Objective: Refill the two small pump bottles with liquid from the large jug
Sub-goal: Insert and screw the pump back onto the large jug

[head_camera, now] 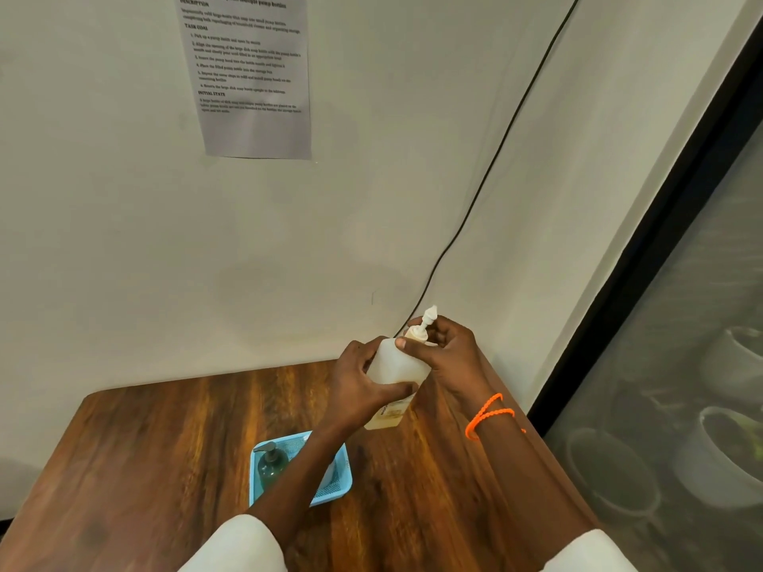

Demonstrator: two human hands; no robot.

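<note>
Both my hands hold the white pump bottle [396,367] above the wooden counter [433,489].

My left hand [359,390] grips its body, right hand [444,357] fingers pinch the pump collar; a green pump bottle [270,464] stands in the blue tray [340,480]; printed sheet [252,76] on the wall.

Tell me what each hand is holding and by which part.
Left hand grips the white pump bottle round its body; right hand pinches its pump collar at the neck.
</note>
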